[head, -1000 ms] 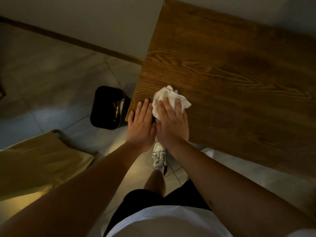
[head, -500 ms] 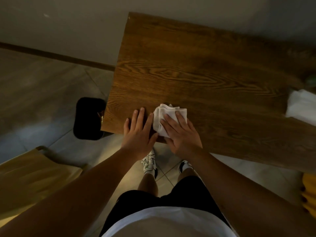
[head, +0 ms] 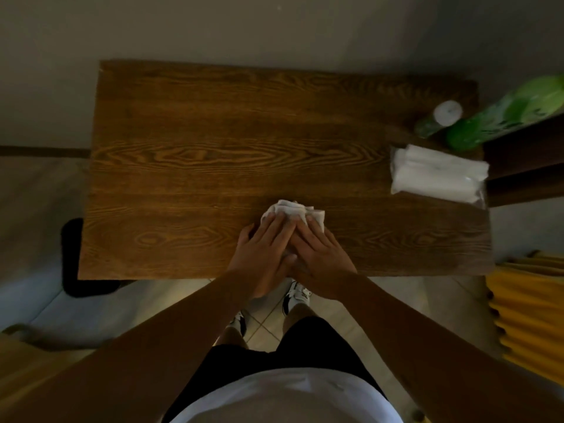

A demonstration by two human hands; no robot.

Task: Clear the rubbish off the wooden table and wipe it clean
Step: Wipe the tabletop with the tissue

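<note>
I'm pressing both flat, open hands, left hand [head: 265, 251] and right hand [head: 320, 254], on the crumpled cloth [head: 293, 212], long axis lying left-right along the desk [head: 189, 166], near its front edge.

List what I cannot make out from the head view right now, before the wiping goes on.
- Crumpled white tissue: its near half is hidden under the left hand and right hand.
- Black bin: mostly covered by the brown wooden table; contents unseen.
- Large green plastic bottle: blurred, cut by the right edge.
- Small white-capped green bottle: label too blurred to read.
</note>
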